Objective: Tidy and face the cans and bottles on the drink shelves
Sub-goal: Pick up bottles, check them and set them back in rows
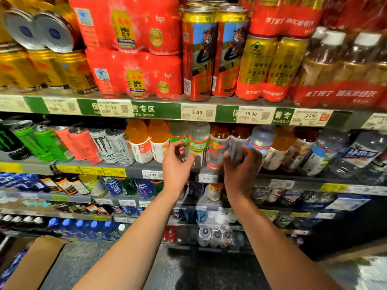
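**Both hands up at the second shelf**

Bottles, that's the business here: a green-labelled bottle (199,143) stands upright on the second shelf (134,169), long axis vertical, label mostly towards us, with its twin just to the left. The left hand (177,162) is right at it, fingers curled and spread around the lower body, thumb to the left side. The picture is smeared with motion, so whether it has a firm hold or only cups the bottle I cannot tell.

Just to the right, the right hand (240,164) is wrapped round a pale, silvery bottle (236,147), fingers curled across its front; that one looks gripped. Between the two hands stands a red-labelled bottle (216,149), untouched.

The point that matters: both bottles lie straight ahead of the fingers and slightly above the wrists, upright, so any facing move would be a twist about the vertical axis, not a lift. The left hand is nearer the green label, the right owns the silvery one.

Further left, orange bottles (146,141), then tall cans (113,145) leaning in the wide lens. Above, past the price strip (198,113), red multipacks (134,74) and tall red cans (199,55). Down at the near left, a cardboard box (35,264) on the floor.
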A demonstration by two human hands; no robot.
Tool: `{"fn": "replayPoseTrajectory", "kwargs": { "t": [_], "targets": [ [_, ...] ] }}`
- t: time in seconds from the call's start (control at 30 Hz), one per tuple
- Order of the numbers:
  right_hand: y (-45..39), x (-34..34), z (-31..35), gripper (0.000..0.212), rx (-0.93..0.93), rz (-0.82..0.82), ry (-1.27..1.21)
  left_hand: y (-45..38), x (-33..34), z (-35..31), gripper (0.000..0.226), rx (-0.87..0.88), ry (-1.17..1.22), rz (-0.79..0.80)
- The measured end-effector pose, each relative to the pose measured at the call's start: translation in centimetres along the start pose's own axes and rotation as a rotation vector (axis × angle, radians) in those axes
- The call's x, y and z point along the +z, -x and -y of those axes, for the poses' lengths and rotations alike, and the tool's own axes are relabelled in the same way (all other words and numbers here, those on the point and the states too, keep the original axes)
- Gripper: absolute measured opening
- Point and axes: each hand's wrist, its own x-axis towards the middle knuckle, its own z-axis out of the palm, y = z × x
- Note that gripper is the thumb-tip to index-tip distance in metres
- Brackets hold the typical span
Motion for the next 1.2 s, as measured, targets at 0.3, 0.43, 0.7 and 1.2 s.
{"fn": "replayPoseTrajectory", "kwargs": {
  "t": [0.3, 0.43, 0.7, 1.2],
  "targets": [
    [-6.4, -5.8, -4.9, 0.066, 0.175, -0.058, 0.185, 1.4, 5.0, -1.0, 0.038, 0.107, 0.02, 0.076],
    [-8.7, -6.4, -5.2, 0.056, 0.125, -0.032, 0.212, 1.4, 6.0, -1.7, 0.037, 0.067, 0.028, 0.045],
    [-10.4, -6.9, -6.1, 0.027, 0.085, 0.047, 0.214, 1.5, 5.7, -2.0, 0.035, 0.06, -0.015, 0.044],
    [-7.9, -9.5, -5.3, 0.071, 0.15, 0.098, 0.286, 2.0, 4.3, -0.7, 0.034, 0.027, 0.041, 0.085]
  ]
}}
